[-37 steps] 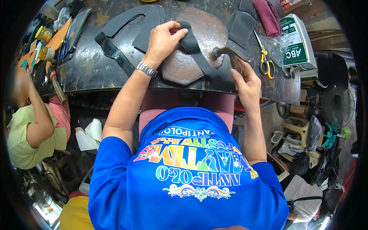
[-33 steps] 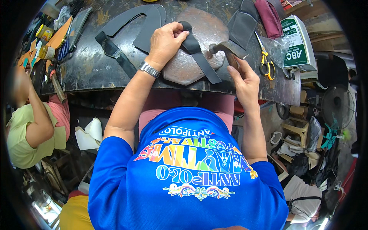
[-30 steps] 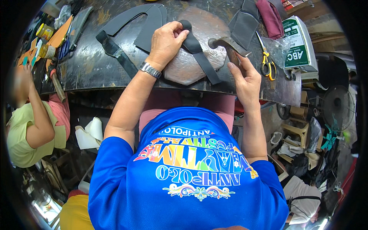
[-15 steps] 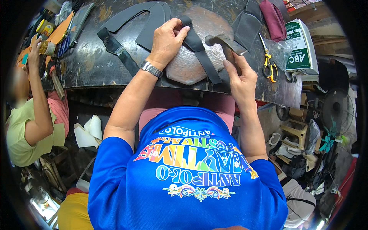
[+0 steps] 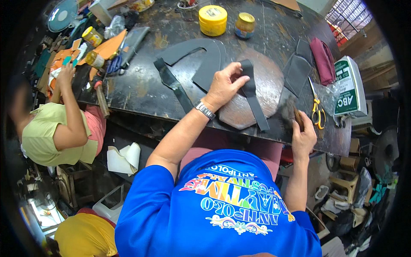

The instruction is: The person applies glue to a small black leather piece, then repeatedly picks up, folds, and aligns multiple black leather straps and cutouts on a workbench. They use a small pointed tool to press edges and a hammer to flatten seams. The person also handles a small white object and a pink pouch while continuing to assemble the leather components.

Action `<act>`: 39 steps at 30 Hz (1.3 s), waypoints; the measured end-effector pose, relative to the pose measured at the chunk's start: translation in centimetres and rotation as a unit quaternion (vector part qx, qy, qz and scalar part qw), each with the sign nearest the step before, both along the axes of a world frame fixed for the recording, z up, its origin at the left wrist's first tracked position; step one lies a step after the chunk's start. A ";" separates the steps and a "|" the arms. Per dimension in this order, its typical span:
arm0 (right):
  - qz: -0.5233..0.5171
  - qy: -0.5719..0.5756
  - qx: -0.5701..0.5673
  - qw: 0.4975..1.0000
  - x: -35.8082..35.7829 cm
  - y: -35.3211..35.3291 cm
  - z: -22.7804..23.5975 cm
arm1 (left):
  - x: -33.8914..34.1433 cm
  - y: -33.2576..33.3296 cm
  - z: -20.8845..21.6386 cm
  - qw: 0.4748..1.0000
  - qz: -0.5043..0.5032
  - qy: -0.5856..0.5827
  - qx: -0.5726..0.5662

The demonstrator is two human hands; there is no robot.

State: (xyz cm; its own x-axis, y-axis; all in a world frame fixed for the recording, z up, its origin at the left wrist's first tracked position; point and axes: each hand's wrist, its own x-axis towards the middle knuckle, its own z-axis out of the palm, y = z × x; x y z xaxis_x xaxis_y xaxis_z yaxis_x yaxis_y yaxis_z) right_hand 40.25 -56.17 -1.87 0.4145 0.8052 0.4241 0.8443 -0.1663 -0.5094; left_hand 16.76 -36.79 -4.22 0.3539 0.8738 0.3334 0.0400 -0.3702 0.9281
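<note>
My left hand (image 5: 222, 85) pinches the upper end of a black strap (image 5: 257, 112) between thumb and fingers. The strap lies folded across a brown, many-sided slab (image 5: 270, 83) on the dark worktable, its tail reaching the slab's near edge. In my right hand (image 5: 305, 136) is a hammer (image 5: 298, 119), gripped by its wooden handle just right of the slab. Its head is smeared by motion. Left of the slab rest another black strap (image 5: 174, 89) and a curved black sheet piece (image 5: 214, 64).
Yellow-handled scissors (image 5: 317, 112), a maroon roll (image 5: 322, 60) and a white-green container (image 5: 347, 88) lie to the right. A yellow tub (image 5: 212, 20) and a jar (image 5: 245, 25) stand at the back. At the left, a co-worker (image 5: 60, 128) handles orange pieces beside another hammer (image 5: 101, 98).
The hammer has moved from over the slab's right side to beyond its right edge. My left hand keeps hold of the strap. The view has shifted, showing more of the table's far side.
</note>
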 end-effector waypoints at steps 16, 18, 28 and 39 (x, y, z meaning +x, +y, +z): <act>0.186 -0.023 0.070 0.980 -6.6 5.2 -2.3 | 5.3 9.0 5.5 0.976 -0.106 -0.140 -0.125; 0.182 -0.012 0.060 0.981 -6.7 5.2 -2.6 | 6.2 11.6 5.4 0.982 -0.106 -0.113 -0.105; 0.181 -0.043 0.035 0.982 -6.3 5.3 -2.5 | -0.6 7.2 4.6 0.966 0.032 0.225 0.124; 0.194 -0.023 0.041 0.980 -6.3 5.2 -2.4 | -15.9 -0.8 1.8 0.893 0.397 0.200 0.077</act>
